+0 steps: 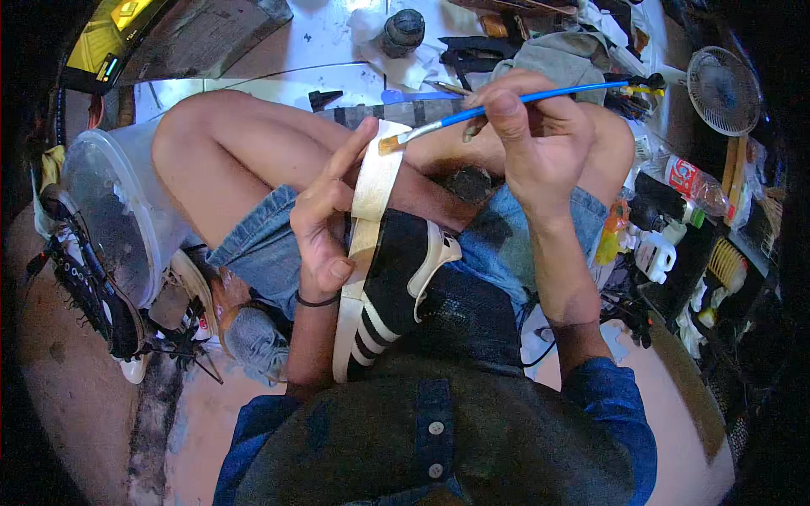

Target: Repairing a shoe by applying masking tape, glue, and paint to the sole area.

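A black sneaker (395, 257) with white side stripes and a white heel tab stands in my lap, its light sole edge turned up to the left. A pale strip (377, 181) runs along that edge and reaches beyond the shoe. My left hand (322, 215) grips the shoe from the left side, thumb by the sole edge, index finger stretched up along the strip. In my right hand (548, 139) is a paintbrush (531, 96) with a blue handle, pinched between thumb and fingers. Its brown bristles touch the strip near the upper end.
A dark jar (403, 34) stands on white tiles ahead. To my left are a clear round-lidded tub (114, 219), a black sneaker (93, 287) and a grey shoe (256, 341). A plastic bottle (696, 187), a small fan (723, 90) and a scrub brush (727, 263) lie right.
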The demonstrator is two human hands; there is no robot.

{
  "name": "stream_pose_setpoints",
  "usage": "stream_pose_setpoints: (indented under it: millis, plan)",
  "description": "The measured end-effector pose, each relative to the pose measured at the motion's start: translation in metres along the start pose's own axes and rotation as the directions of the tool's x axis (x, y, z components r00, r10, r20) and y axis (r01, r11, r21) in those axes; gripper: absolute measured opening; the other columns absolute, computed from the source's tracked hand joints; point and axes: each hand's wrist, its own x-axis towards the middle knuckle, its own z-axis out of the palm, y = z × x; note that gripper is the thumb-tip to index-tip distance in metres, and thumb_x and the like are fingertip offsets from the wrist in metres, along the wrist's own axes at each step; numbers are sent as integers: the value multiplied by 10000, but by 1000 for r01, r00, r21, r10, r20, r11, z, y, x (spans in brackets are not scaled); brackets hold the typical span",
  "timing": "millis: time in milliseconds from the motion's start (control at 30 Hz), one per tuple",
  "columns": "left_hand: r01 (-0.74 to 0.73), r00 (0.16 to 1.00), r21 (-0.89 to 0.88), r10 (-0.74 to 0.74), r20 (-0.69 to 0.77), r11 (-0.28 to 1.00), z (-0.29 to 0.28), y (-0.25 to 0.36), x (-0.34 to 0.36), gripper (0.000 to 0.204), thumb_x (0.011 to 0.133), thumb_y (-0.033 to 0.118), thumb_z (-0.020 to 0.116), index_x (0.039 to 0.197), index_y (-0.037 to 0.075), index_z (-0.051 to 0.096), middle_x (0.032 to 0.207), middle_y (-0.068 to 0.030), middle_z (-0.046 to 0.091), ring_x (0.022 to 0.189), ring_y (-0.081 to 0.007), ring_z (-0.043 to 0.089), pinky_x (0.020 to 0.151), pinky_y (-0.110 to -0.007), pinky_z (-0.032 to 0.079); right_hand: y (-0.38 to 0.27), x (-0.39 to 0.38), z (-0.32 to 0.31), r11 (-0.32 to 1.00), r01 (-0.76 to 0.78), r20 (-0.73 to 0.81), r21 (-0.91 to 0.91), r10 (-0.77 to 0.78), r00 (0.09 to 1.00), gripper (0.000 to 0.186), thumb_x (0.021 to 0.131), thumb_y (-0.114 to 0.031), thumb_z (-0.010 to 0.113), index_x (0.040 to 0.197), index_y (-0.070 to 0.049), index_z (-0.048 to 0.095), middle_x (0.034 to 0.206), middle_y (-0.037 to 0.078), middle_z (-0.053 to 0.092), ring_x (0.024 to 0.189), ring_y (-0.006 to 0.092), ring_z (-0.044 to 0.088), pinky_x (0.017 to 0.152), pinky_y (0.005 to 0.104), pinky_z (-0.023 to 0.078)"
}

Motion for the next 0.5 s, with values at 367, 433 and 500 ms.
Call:
stream_pose_setpoints:
  millis: [367, 433, 500]
  plan:
    - [-59, 997, -10, 59, 47, 998, -3, 2, 1, 715, 768, 689, 628, 732, -18, 524, 1405, -406, 378, 1281, -482, 468, 1076, -533, 334, 24, -4, -9, 1000, -25, -35, 4, 25, 999, 164, 898, -116, 708, 922, 45, 695, 818, 48, 665, 729, 92, 597, 644, 215, 469]
    - [-1, 1000, 10, 1, 2, 1000, -2, 5, 0, 717, 766, 683, 636, 742, -26, 534, 1403, -407, 379, 1260, -489, 486, 1061, -531, 355, 21, -4, -10, 1000, -18, -43, 15, 18, 999, 161, 898, -115, 708, 914, 45, 694, 811, 47, 661, 730, 93, 596, 645, 213, 468]
    - [-2, 1000, 3, 2, 0, 1000, -2, 3, -1, 715, 769, 677, 636, 742, -30, 537, 1401, -405, 383, 1252, -488, 493, 1051, -529, 369, 20, -4, -11, 997, 30, -35, -78, -32, 999, 162, 897, -113, 707, 902, 48, 689, 801, 52, 652, 727, 99, 598, 639, 217, 467]
